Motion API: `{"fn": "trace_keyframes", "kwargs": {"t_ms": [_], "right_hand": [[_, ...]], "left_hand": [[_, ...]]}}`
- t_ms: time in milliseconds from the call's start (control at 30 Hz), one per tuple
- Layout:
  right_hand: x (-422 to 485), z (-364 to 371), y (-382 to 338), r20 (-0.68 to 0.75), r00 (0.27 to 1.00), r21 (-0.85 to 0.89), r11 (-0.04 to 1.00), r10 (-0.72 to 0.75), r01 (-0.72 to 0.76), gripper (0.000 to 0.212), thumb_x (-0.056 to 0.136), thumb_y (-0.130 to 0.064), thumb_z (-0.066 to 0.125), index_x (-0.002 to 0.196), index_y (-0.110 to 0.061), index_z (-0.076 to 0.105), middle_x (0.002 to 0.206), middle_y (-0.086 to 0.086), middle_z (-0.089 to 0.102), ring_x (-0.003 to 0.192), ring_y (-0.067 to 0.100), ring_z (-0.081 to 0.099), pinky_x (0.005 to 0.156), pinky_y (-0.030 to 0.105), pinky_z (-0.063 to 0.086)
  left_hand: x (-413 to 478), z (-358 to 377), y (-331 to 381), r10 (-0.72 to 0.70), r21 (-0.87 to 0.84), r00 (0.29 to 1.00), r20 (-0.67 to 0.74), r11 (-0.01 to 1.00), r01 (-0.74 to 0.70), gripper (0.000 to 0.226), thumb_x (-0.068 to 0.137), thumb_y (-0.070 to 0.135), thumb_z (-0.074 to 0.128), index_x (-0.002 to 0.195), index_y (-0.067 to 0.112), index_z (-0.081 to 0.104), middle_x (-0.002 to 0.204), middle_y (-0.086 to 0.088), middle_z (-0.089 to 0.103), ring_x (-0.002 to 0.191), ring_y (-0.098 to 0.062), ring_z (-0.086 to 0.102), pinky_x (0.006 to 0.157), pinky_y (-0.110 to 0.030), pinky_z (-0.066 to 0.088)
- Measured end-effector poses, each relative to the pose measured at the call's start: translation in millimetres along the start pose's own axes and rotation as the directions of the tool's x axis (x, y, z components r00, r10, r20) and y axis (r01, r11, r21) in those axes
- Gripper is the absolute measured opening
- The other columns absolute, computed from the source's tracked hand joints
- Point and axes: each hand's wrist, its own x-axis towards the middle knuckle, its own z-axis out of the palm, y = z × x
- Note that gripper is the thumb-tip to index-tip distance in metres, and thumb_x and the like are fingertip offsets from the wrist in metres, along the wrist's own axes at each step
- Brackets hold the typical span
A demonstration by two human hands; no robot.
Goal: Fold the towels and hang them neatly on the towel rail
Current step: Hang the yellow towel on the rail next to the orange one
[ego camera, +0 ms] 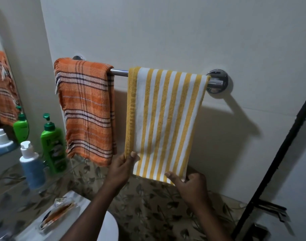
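Observation:
A chrome towel rail (120, 72) runs across the white wall. An orange checked towel (87, 105) hangs folded over its left part. Over the right part hangs a folded yellow-and-white striped towel (164, 119). My left hand (121, 168) pinches the striped towel's lower left corner, thumb on the front. My right hand (190, 184) holds the lower right corner, thumb on the front and fingers curled behind the hem.
A green pump bottle (53, 143) and a blue-and-white pump bottle (32, 167) stand on a glass shelf at the left, beside a mirror (2, 87). A white basin edge (107, 228) lies below. A black pipe (277, 162) slants at the right.

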Motion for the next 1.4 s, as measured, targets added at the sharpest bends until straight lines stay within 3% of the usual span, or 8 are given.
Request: {"fn": "trace_keyframes", "kwargs": {"t_ms": [67,167,467,633,800,967,1133,1400], "right_hand": [[0.6,3.8,10.0,-0.022,1.0,-0.01,1.0,0.0,0.0,0.068,0.066,-0.05,0.093,0.041,-0.023,0.037,0.033,-0.013,0.037,0.031,0.005,0.037,0.038,0.018,0.027],[0.9,8.2,23.4,-0.048,0.999,0.022,0.999,0.026,-0.025,0.063,0.066,-0.051,0.092,0.045,-0.02,0.041,0.04,-0.012,0.037,0.035,0.006,0.034,0.038,0.019,0.027],[-4.8,17.2,35.9,-0.009,0.994,0.142,0.984,0.111,-0.108,0.054,0.08,-0.04,0.089,0.056,-0.005,0.056,0.047,-0.004,0.05,0.038,0.004,0.039,0.04,0.023,0.033],[-5.0,20.2,30.0,-0.023,0.99,0.158,0.979,0.137,-0.132,0.052,0.079,-0.042,0.089,0.055,-0.012,0.053,0.044,-0.007,0.046,0.038,0.005,0.036,0.042,0.024,0.031],[-8.9,17.2,32.8,-0.022,0.985,0.236,0.958,0.172,-0.162,0.039,0.077,-0.043,0.091,0.069,-0.01,0.07,0.061,0.004,0.07,0.051,0.021,0.063,0.048,0.027,0.045],[-14.9,13.5,30.5,0.016,0.984,0.286,0.942,0.177,-0.174,0.024,0.079,-0.04,0.09,0.08,-0.021,0.074,0.074,-0.005,0.076,0.065,0.008,0.073,0.051,0.017,0.048],[-22.3,12.2,34.3,-0.023,0.984,0.354,0.922,0.179,-0.159,0.028,0.077,-0.04,0.091,0.088,-0.023,0.071,0.085,-0.005,0.077,0.076,0.01,0.074,0.062,0.03,0.058],[-23.8,18.6,39.8,-0.077,0.985,0.424,0.899,0.157,-0.11,0.046,0.077,-0.038,0.092,0.107,-0.022,0.061,0.097,-0.009,0.069,0.088,0.011,0.07,0.067,0.024,0.052]], "left_hand": [[-0.7,0.1,-1.3,-0.022,0.016,0.999,0.039,1.0,0.021,0.028,0.094,0.04,0.067,0.101,0.015,0.075,0.083,0.001,0.077,0.076,-0.012,0.072,0.064,-0.021,0.054],[-2.3,-1.9,-5.4,-0.068,-0.012,0.995,0.08,0.998,0.069,0.037,0.089,0.017,0.078,0.124,0.013,0.068,0.112,-0.002,0.08,0.101,-0.019,0.077,0.078,-0.027,0.061],[-3.0,-5.3,-6.2,-0.076,-0.033,0.997,0.034,0.996,0.077,0.05,0.089,-0.001,0.078,0.127,0.015,0.05,0.123,-0.004,0.068,0.106,-0.012,0.074,0.079,-0.03,0.063],[-3.9,-4.3,-4.1,-0.035,-0.018,0.999,0.002,0.999,0.035,0.054,0.089,-0.001,0.079,0.128,0.018,0.047,0.126,-0.001,0.065,0.106,-0.005,0.072,0.078,-0.026,0.062],[-9.6,-2.1,-8.3,-0.056,-0.031,0.998,0.004,0.998,0.056,0.053,0.09,0.008,0.08,0.131,0.02,0.049,0.125,-0.003,0.07,0.11,-0.014,0.074,0.083,-0.033,0.063],[-18.7,4.6,-17.2,-0.073,0.022,0.996,-0.059,0.997,0.074,0.036,0.095,0.022,0.077,0.125,0.019,0.058,0.117,-0.004,0.074,0.104,-0.017,0.074,0.083,-0.034,0.063],[-29.7,9.9,-20.1,-0.115,0.009,0.987,-0.111,0.993,0.117,0.031,0.096,0.03,0.076,0.117,0.012,0.062,0.106,-0.011,0.075,0.089,-0.022,0.076,0.075,-0.031,0.061],[-49.2,17.6,-26.6,-0.21,-0.065,0.946,-0.248,0.978,0.2,0.019,0.098,0.026,0.075,0.111,0.025,0.061,0.107,-0.01,0.071,0.084,-0.029,0.074,0.084,-0.046,0.064]]}}
